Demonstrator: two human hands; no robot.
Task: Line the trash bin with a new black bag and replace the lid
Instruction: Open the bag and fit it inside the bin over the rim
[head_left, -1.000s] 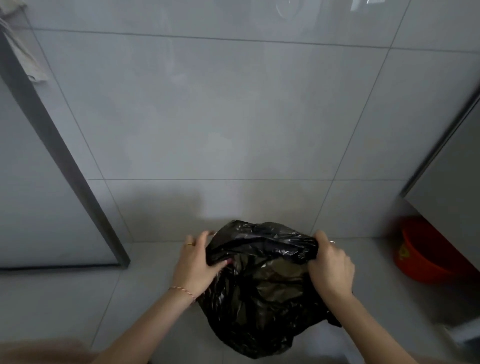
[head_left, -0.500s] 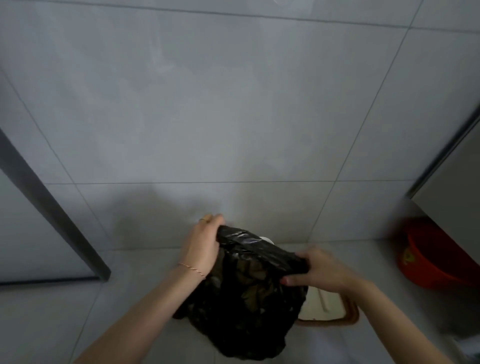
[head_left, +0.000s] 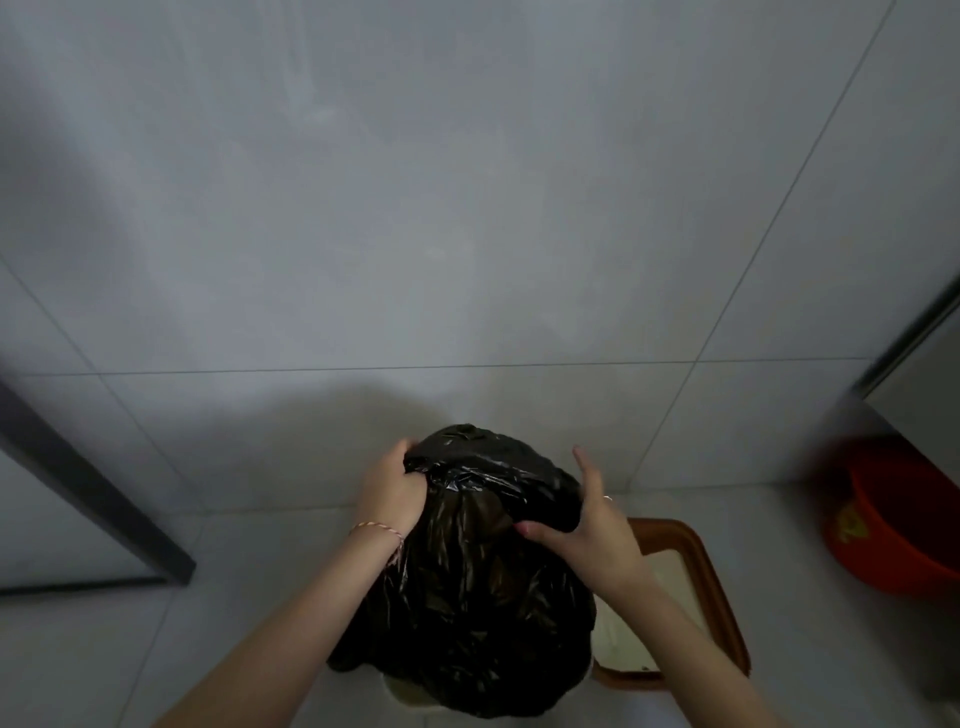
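bag (head_left: 483, 571) bunched, centre-bottom, hides bin | left hand (head_left: 387, 488) fisted on bag's left top fold | right hand (head_left: 597, 530) splayed, thumb pressing bag's right | lid (head_left: 696, 571) brown-rimmed, right of bag, partly hidden by right arm | red basin (head_left: 904, 525) far right of bag

Domestic utility or bathroom corner — glossy grey tiled wall (head_left: 467, 208) with matching tiled floor (head_left: 104, 649) below it, a red plastic basin (head_left: 893, 525) at its right foot, a dark door frame (head_left: 88, 488) left.
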